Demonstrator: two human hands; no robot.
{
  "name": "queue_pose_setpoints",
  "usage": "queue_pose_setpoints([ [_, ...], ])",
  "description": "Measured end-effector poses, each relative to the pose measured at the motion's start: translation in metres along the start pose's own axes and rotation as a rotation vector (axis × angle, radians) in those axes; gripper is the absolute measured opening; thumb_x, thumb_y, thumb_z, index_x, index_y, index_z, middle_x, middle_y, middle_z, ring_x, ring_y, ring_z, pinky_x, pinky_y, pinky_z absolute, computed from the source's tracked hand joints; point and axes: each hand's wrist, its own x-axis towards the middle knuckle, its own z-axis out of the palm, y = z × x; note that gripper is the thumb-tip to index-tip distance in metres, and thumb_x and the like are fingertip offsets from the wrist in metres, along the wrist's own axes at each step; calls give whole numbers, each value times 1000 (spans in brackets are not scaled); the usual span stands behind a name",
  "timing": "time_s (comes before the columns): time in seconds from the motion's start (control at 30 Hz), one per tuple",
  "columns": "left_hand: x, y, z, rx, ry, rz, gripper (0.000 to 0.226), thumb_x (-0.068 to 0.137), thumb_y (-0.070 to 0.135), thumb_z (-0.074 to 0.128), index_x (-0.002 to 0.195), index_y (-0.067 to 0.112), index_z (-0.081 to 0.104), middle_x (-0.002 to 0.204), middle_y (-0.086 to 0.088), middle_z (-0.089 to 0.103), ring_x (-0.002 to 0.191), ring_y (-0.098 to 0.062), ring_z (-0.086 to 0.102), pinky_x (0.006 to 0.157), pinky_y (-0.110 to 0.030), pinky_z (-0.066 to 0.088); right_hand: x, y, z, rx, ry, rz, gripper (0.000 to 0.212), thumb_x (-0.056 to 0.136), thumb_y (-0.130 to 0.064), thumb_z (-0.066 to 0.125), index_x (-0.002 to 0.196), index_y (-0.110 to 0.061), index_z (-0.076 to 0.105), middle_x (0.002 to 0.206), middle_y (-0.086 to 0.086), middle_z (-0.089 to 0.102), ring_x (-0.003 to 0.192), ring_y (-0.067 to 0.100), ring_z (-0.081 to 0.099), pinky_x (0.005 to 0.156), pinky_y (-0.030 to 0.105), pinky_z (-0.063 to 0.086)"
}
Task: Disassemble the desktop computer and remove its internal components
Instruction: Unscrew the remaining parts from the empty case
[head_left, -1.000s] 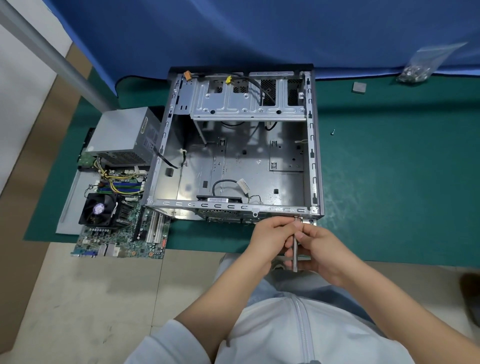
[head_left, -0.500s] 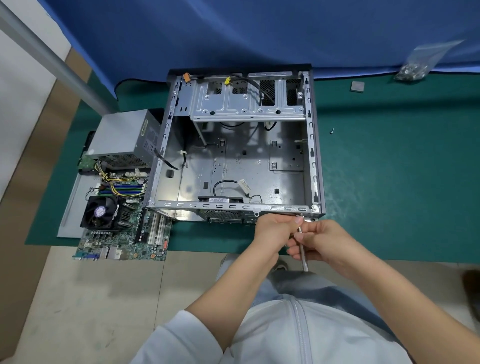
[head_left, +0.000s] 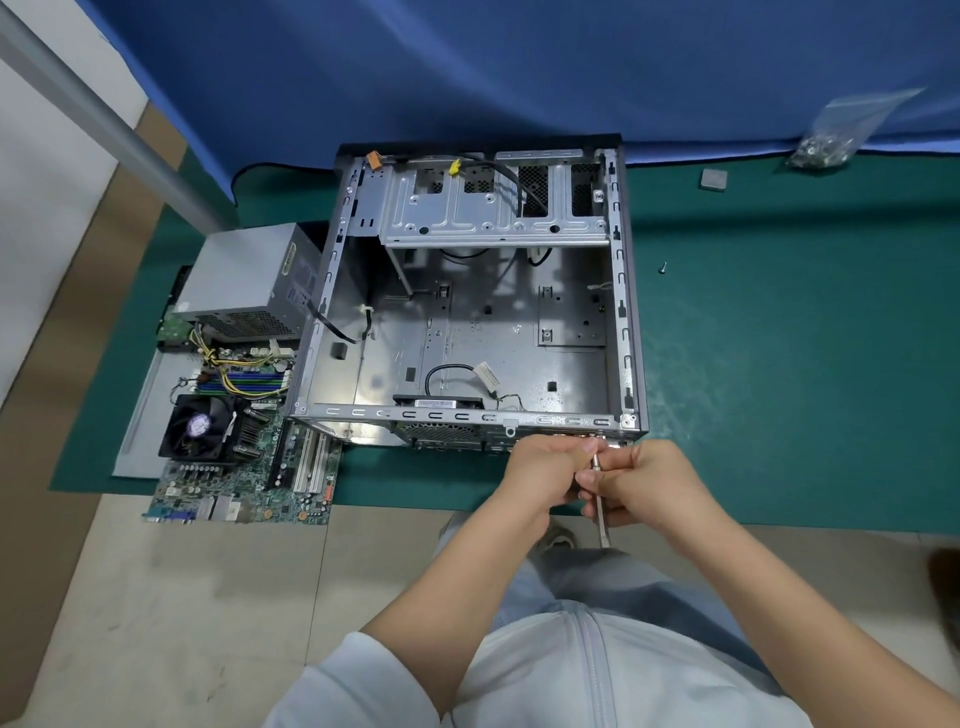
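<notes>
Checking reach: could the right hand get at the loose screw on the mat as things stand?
Probably yes. The loose screw lies alone on open green mat right of the case, but the right hand must first release the screwdriver.

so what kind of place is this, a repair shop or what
Probably a makeshift teardown bench, not clearly a shop: a green mat on a table, a blue cloth as backdrop, an opened computer case beside its removed motherboard, and a bag of screws.

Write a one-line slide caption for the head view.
Both hands grip a metal tool at the emptied computer case.
</notes>
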Motion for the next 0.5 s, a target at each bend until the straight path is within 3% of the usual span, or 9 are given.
queue_pose_setpoints([
  [0.17,0,0,-4,109,-58,-39,23,80,29,74,88,7,73,61,-1,63,48,-14,54,64,-26,50,-3,0,1,-1,-4,-33,8,80,5,69,76,1,65,58,8,64,46,16,61,56,30,55],
  [0.23,0,-1,-2,94,-29,-15,24,78,25,76,88,3,73,62,-4,64,45,-14,53,58,-23,47,-4,2,0,94,-33,-28,7,80,8,67,81,3,62,61,9,63,45,14,60,52,28,54],
  [0.33,-1,0,1,43,31,-4,17,81,18,74,87,2,71,57,-2,64,40,-12,52,43,-20,45,-8,5,-3,263,-142,26,9,85,4,63,79,0,60,69,12,64,55,15,64,57,28,55],
  [0.5,-3,4,4,95,-2,-45,17,89,18,65,97,5,72,54,0,60,35,-5,43,35,-13,38,-7,4,-15,280,-282,86,15,89,10,53,80,3,64,74,11,68,61,15,65,56,24,55],
])
